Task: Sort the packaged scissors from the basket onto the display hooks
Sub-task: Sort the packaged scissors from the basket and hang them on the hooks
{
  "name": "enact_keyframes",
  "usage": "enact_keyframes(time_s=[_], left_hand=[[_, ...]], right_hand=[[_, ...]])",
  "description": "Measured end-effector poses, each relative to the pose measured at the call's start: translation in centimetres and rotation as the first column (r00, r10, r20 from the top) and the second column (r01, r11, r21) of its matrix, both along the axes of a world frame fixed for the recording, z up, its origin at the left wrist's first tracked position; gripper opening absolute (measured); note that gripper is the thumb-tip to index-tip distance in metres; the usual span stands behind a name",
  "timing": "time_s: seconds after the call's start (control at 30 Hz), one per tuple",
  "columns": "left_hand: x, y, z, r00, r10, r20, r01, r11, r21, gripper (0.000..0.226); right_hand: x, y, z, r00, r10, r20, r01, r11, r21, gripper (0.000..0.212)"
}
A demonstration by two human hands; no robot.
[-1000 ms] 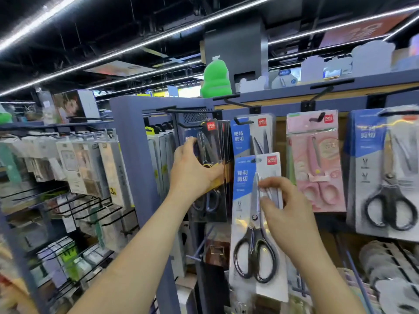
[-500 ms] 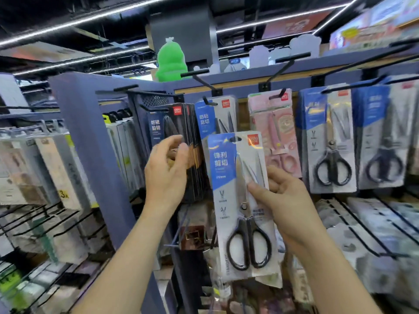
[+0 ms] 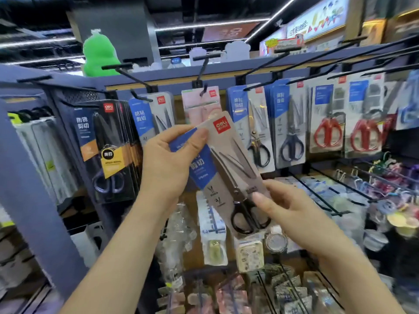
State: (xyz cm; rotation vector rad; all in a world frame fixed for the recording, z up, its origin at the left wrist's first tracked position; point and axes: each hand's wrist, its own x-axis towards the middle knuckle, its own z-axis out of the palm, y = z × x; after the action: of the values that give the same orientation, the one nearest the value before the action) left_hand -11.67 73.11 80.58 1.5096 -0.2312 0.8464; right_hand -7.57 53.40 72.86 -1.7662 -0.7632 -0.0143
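We hold the blue-and-grey card pack of black-handled scissors [image 3: 226,168] up in front of the rack, tilted with its top leaning left, partly across the pink card pack [image 3: 199,103]. The basket is out of view. Our left hand [image 3: 167,159] pinches the pack's upper left corner between curled fingers and thumb. Our right hand [image 3: 288,211] grips its lower right edge, thumb on the front beside the scissors' pivot. We judge the step to be hanging it. The hanging blue-and-grey pack [image 3: 251,128] just to the right looks like its match. So we should straighten the card, line up its hang hole, which we cannot see, with the free end of that black wire hook [image 3: 258,82], and slide it on squarely, keeping our fingers clear of the hole.
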Motion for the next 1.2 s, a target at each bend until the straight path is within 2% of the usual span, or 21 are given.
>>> enact_keyframes(time_s=[0.03, 0.1, 0.2, 0.33, 0.47, 0.57, 0.7, 0.83, 0.9, 0.97, 1.07, 1.2], left_hand=[[0.1, -0.9, 0.4, 1.000, -0.007, 0.031, 0.007, 1.000, 0.001, 0.011], [0.6, -2.6, 1.1, 0.997, -0.034, 0.066, 0.034, 0.999, 0.003, 0.013], [2.0, -5.3, 1.8, 0.995, -0.092, 0.045, 0.090, 0.995, 0.039, 0.015], [4.2, -9.5, 2.9, 0.969, -0.233, -0.084, 0.242, 0.962, 0.128, 0.019], [6.4, -14.1, 3.8, 0.991, -0.134, 0.000, 0.134, 0.987, 0.093, 0.008], [8.3, -16.7, 4.9, 0.999, -0.011, 0.041, 0.004, 0.987, 0.160, 0.013], [10.8, -19.0, 6.7, 0.986, 0.138, 0.098, -0.162, 0.937, 0.310, 0.012], [13.2, -19.5, 7.7, 0.955, 0.274, 0.112, -0.295, 0.864, 0.408, 0.004], [13.9, -19.5, 7.7, 0.961, 0.272, 0.058, -0.272, 0.871, 0.410, 0.006], [14.2, -19.7, 7.6, 0.960, 0.276, 0.048, -0.271, 0.877, 0.397, 0.011], [14.6, -19.7, 7.5, 0.933, 0.327, 0.148, -0.358, 0.826, 0.435, 0.012], [15.1, -19.6, 7.4, 0.915, 0.349, 0.203, -0.404, 0.813, 0.420, 0.009]], right_hand=[[0.1, -1.6, -0.4, 1.000, -0.015, -0.016, 0.014, 0.997, -0.071, 0.023], [0.5, -4.4, -0.9, 0.994, -0.045, -0.105, 0.033, 0.993, -0.110, 0.029], [1.3, -7.3, -1.4, 0.981, -0.037, -0.189, 0.034, 0.999, -0.022, 0.025], [3.1, -10.6, -2.1, 0.950, -0.129, -0.285, 0.173, 0.976, 0.131, 0.033], [5.2, -13.1, -2.1, 0.917, -0.119, -0.382, 0.235, 0.932, 0.275, 0.036], [6.8, -14.3, -1.5, 0.923, -0.100, -0.373, 0.233, 0.914, 0.333, 0.040], [9.0, -15.6, -0.7, 0.936, -0.090, -0.341, 0.219, 0.906, 0.361, 0.035], [10.3, -16.0, -0.2, 0.935, -0.046, -0.352, 0.176, 0.921, 0.349, 0.040], [10.7, -16.0, -0.3, 0.930, -0.031, -0.367, 0.169, 0.921, 0.350, 0.043], [11.1, -16.3, -0.4, 0.926, -0.006, -0.377, 0.150, 0.923, 0.354, 0.037], [11.9, -16.3, -0.6, 0.930, 0.009, -0.367, 0.131, 0.925, 0.357, 0.041], [12.4, -16.2, -0.6, 0.934, 0.038, -0.355, 0.100, 0.927, 0.363, 0.039]])
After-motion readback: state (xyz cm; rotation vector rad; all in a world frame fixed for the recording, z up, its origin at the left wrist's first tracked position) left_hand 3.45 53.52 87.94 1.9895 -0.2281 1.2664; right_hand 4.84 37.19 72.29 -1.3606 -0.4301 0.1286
